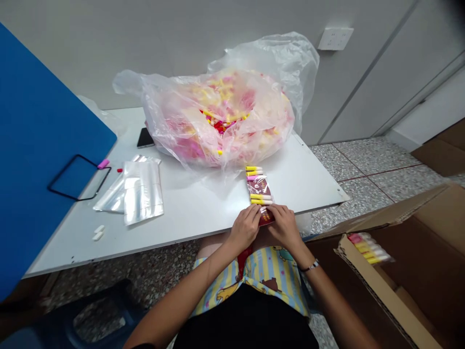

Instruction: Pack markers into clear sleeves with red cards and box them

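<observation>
Gripping plastic packet [260,191] by near end, left hand [245,228] and right hand [284,225] pinching it at white table [189,213] edge.

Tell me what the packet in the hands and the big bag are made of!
The packet looks like thin clear plastic: it glints, and the sticks and red card show through it. The sticks look like smooth plastic, but that's hard to tell. The big bag seems to be soft, crinkly plastic film, cloudy but see-through.

Left hand [245,228] and right hand [284,227] sit close — fingers curled downward.
</observation>
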